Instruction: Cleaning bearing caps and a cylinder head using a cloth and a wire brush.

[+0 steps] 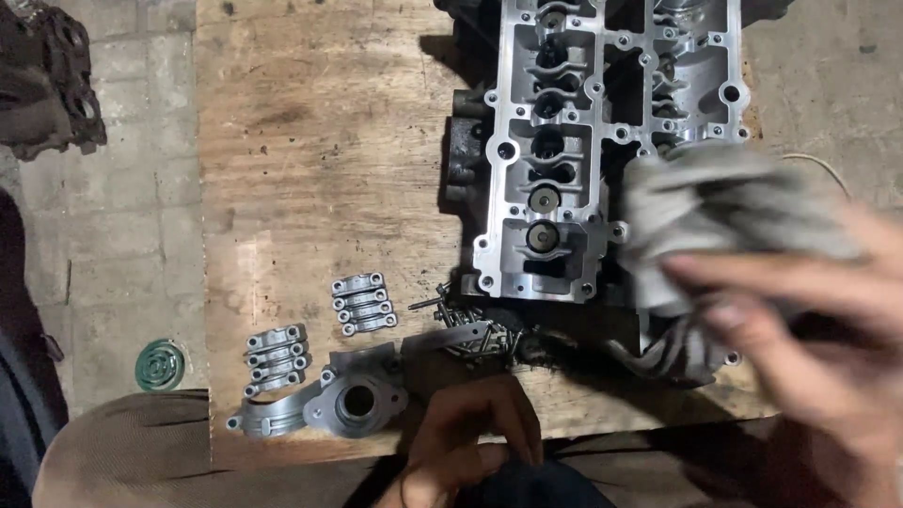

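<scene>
At the right of the frame, the right hand (pixel 809 329), blurred, pinches a grey rag (pixel 715 216) in its fingers against the right side of the aluminium cylinder head (pixel 574 122) on the wooden worktop (pixel 320 150). The left hand (pixel 470 442), fingers curled loosely and empty, rests at the lower edge near loose bolts (pixel 470 325), bearing caps (pixel 362 303) and a round housing (pixel 357 400).

A worn wooden board (pixel 320 169) lies on grey paved floor (pixel 132 245) (dimly lit).

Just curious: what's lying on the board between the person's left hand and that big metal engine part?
In the head view, a heap of dark bolts lies between the left hand and the cylinder head.
</scene>
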